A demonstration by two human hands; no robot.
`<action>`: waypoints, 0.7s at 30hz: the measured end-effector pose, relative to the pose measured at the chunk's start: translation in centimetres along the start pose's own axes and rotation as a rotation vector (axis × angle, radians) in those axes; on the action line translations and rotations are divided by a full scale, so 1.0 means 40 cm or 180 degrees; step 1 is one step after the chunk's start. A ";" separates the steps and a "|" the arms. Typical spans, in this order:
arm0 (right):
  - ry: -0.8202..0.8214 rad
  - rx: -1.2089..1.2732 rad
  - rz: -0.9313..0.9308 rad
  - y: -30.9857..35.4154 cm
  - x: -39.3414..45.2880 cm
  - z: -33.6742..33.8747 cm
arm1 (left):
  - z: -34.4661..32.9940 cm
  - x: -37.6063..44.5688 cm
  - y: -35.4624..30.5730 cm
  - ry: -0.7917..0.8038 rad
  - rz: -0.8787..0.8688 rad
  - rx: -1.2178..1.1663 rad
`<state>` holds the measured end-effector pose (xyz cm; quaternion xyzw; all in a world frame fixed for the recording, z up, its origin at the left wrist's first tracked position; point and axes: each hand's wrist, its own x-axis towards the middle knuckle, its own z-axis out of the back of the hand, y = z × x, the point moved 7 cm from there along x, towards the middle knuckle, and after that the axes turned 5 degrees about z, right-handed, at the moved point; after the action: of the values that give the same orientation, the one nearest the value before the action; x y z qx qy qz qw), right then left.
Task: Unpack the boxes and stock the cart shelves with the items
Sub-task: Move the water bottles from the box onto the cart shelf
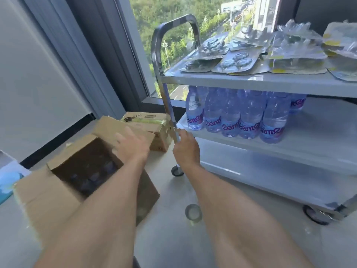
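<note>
Head view, looking down at a pale floor beside a window. Left hand [131,146] reaching over the open cardboard box [92,171], fingers straight and loosely spread, palm down above the far flap, holding nothing; contact with the flap not clear. Inside the box, dark bottle caps [90,176] dimly visible in shadow. Right hand [186,149] curled around the cart post [171,117], gripping the steel upright just at the level of the middle shelf's edge. Behind the open box, a second box [154,130], closed, with a key [130,118] lying on its top. Cart [270,82] at right: three grey shelves on castors, chrome handle arching above. Top shelf covered with blister packs [239,60], overlapping, flat. Middle shelf [309,132] carrying a cluster of water bottles [249,120], upright, packed at the left end near the post, touching one another; right part of that shelf bare. Bottom shelf [280,180] with nothing seen on it. Tape roll [193,212] lying flat on the floor between the forearms, near the box corner. At far left, a blue-and-white object, cut off by the frame edge, not identifiable.
</note>
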<state>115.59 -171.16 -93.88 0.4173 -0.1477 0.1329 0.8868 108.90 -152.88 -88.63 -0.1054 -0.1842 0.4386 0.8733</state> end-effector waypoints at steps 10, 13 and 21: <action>0.1537 -0.0075 0.0607 0.454 -0.030 -0.514 | -0.035 0.291 0.553 0.0675 0.0735 0.0662; 0.1988 -0.0359 0.0645 0.500 -0.063 -0.663 | -0.067 0.378 0.634 0.0742 0.0670 0.0718; 0.2982 -0.1454 0.0095 0.369 -0.058 -0.981 | -0.292 0.623 0.719 0.1476 0.0227 0.1145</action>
<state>114.07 -131.75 -108.27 0.1068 0.2338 0.2823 0.9242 106.46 -116.02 -103.47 -0.0527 0.1047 0.4589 0.8807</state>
